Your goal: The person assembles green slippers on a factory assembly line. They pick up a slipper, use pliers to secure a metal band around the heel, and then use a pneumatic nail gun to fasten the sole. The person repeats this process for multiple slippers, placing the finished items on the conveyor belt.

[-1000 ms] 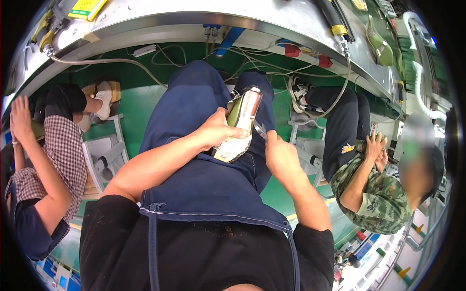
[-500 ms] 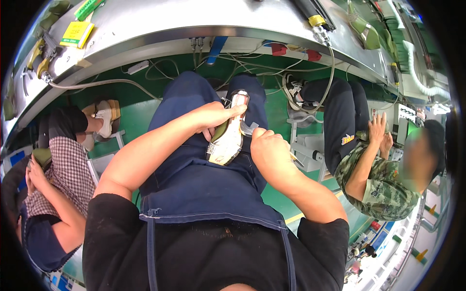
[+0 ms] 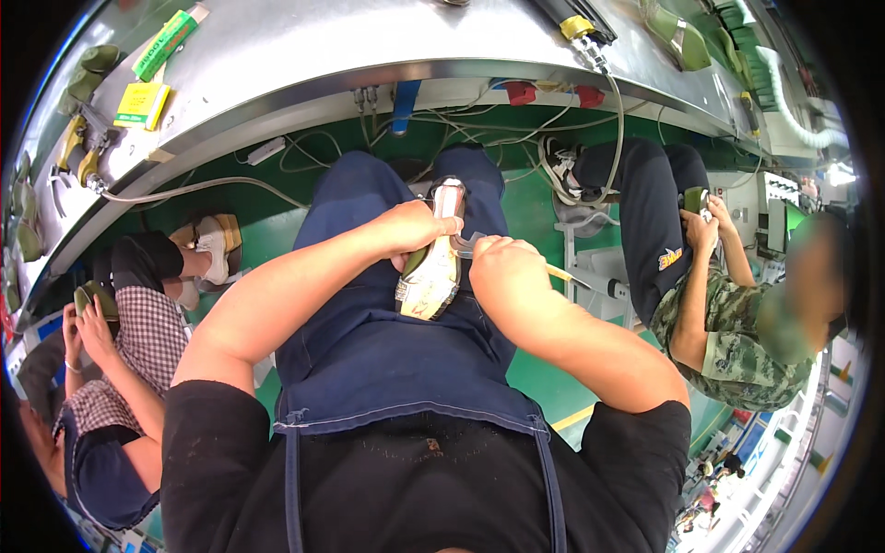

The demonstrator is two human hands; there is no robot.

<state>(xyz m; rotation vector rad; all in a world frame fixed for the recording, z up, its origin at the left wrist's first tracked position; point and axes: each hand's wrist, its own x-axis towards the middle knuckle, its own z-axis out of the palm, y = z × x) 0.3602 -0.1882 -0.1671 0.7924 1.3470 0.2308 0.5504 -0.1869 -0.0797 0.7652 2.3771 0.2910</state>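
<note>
An unfinished green shoe [image 3: 431, 272] lies sole up across my lap, its pale underside showing and its heel end pointing away from me. My left hand [image 3: 417, 228] is wrapped round its middle, with the thumb laid across the underside. My right hand [image 3: 509, 267] is closed round a hand tool with a curved metal head [image 3: 464, 246] and a yellow handle end [image 3: 559, 273] sticking out to the right. The tool's head meets the shoe's right edge near the middle. My fist hides the middle of the tool, so its exact kind is unclear.
A metal workbench [image 3: 304, 41] curves ahead, holding a yellow box [image 3: 142, 105], a green box [image 3: 166, 46] and a yellow-collared tool [image 3: 578, 29]. Cables [image 3: 304, 138] hang beneath. Co-workers sit on either side, one in a checked sleeve [image 3: 152, 346], one in a camouflage shirt [image 3: 737, 355].
My right hand and the tool have shifted slightly, and the yellow handle shows more. The right co-worker's hands have lowered to a green piece. The left co-worker's hands have moved slightly.
</note>
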